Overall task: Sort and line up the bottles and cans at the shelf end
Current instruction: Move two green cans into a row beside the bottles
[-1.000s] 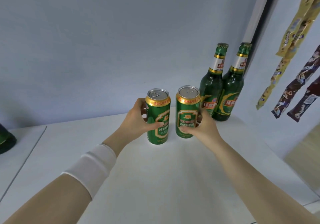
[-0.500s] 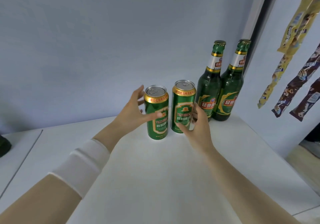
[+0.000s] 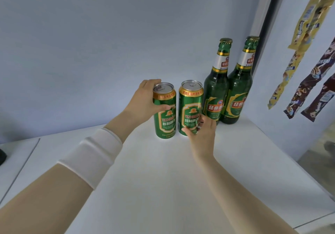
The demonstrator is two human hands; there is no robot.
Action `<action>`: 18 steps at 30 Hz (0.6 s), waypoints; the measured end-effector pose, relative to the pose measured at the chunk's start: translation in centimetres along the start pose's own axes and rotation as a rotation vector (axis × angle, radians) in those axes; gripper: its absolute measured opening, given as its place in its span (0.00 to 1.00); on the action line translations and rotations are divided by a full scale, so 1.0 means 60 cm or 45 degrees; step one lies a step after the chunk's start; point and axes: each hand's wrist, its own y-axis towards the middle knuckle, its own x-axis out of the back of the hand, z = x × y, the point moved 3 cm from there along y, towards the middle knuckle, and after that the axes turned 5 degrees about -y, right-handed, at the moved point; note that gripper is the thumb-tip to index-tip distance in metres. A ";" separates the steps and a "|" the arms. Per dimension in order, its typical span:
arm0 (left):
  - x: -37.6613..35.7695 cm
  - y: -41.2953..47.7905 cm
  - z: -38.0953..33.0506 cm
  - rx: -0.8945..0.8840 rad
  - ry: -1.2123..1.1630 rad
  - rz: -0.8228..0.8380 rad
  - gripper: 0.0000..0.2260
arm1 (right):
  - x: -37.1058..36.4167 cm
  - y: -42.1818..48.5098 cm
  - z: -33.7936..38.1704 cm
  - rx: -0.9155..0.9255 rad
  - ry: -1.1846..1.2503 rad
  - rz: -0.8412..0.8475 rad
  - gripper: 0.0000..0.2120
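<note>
Two green beer cans stand upright side by side on the white shelf (image 3: 163, 188). My left hand (image 3: 145, 99) wraps the upper part of the left can (image 3: 165, 123), thumb across its front. My right hand (image 3: 203, 132) grips the lower right side of the right can (image 3: 189, 110), fingers curled on its base. Just right of the cans stand two tall green glass bottles, the left bottle (image 3: 215, 96) and the right bottle (image 3: 239, 92), touching each other in the back right corner.
A pale blue wall (image 3: 108, 43) closes the back of the shelf. Strips of snack packets (image 3: 299, 61) hang at the right beyond the shelf's end. A dark object (image 3: 2, 156) shows at the far left edge. A seam (image 3: 27, 159) divides the shelf on the left.
Both hands loosened half a second ago and have closed on the cans again, the left hand higher up its can. The cans now stand closer to the bottles.
</note>
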 end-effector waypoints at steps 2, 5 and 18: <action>-0.004 0.008 0.001 -0.001 -0.002 0.018 0.36 | -0.001 0.004 0.002 -0.004 0.003 -0.008 0.32; -0.007 0.013 0.003 -0.002 -0.027 0.069 0.37 | 0.000 0.007 0.006 0.007 0.008 -0.019 0.31; -0.022 0.006 0.020 0.013 -0.267 0.107 0.38 | 0.011 0.002 0.027 -0.019 -0.206 0.029 0.32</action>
